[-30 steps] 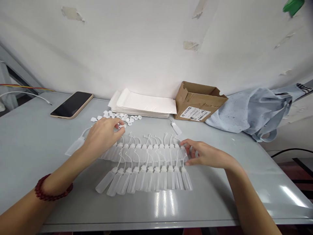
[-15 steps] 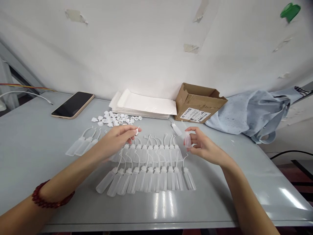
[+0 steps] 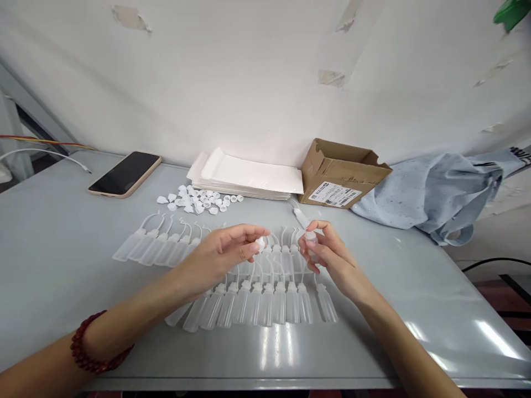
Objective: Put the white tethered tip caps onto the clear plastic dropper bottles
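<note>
Between the thumb and fingers of my left hand (image 3: pixel 232 249) is a small white cap (image 3: pixel 261 244). My right hand (image 3: pixel 334 254) is closed around a small translucent squeeze bottle (image 3: pixel 311 243), its top facing the cap with a gap between them. Below my hands lies a front row of bottles (image 3: pixel 267 304) with thin curved nozzles pointing away from me. Behind it another row of such bottles (image 3: pixel 286 257) is partly hidden by my hands, running left to more bottles (image 3: pixel 149 249). A single bottle (image 3: pixel 301 217) lies apart just beyond my right hand.
Loose white caps (image 3: pixel 199 202) are heaped in front of a stack of white envelopes (image 3: pixel 257 176). An opened cardboard box (image 3: pixel 344 174) stands to the right, beside light blue cloth (image 3: pixel 427 193). A phone (image 3: pixel 124 174) lies at the back left of the grey table (image 3: pixel 62 249).
My left hand has moved right with the cap, uncovering more bottles at the left. My right hand has drawn slightly left with its bottle, so the two are closer together.
</note>
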Available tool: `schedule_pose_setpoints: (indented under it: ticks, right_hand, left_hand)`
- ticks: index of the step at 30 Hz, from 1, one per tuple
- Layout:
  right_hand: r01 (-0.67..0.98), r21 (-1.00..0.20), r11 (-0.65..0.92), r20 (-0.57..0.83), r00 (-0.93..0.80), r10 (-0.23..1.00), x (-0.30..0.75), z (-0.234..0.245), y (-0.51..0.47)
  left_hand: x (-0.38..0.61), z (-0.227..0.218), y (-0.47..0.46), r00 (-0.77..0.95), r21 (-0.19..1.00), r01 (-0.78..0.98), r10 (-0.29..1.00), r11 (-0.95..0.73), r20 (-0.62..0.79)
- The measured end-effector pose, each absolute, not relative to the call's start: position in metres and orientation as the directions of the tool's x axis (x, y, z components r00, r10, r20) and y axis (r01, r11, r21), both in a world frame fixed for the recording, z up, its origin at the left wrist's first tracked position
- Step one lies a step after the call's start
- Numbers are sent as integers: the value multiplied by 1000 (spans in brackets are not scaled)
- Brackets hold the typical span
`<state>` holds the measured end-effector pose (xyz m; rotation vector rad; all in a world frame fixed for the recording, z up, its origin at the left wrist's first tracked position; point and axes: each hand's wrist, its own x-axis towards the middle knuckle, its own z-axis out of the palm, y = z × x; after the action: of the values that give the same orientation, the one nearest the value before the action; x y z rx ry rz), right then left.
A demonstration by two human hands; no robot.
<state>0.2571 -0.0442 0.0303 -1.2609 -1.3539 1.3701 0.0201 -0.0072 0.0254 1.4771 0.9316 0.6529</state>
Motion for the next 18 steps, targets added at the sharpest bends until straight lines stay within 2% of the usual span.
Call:
schedule_pose_setpoints:
  ticks: [5, 8, 13, 18]
  right_hand:
    - [102, -987, -123, -147, -266, 953, 243, 28, -56]
    - [167, -981, -97, -141, -275, 951, 237, 26, -61]
    - [416, -902, 117, 4, -262, 965, 231, 26, -67]
    - [544, -755, 367, 202, -340, 919, 231, 19, -69]
  left_hand:
    - [27, 36, -20, 667, 991, 119, 744, -57, -37]
    - [31, 37, -26, 665, 999, 27, 747, -33, 7]
    - [38, 33, -33, 515, 997, -66, 857, 29, 9]
    - [41, 31, -36, 464, 998, -40, 886, 47, -23]
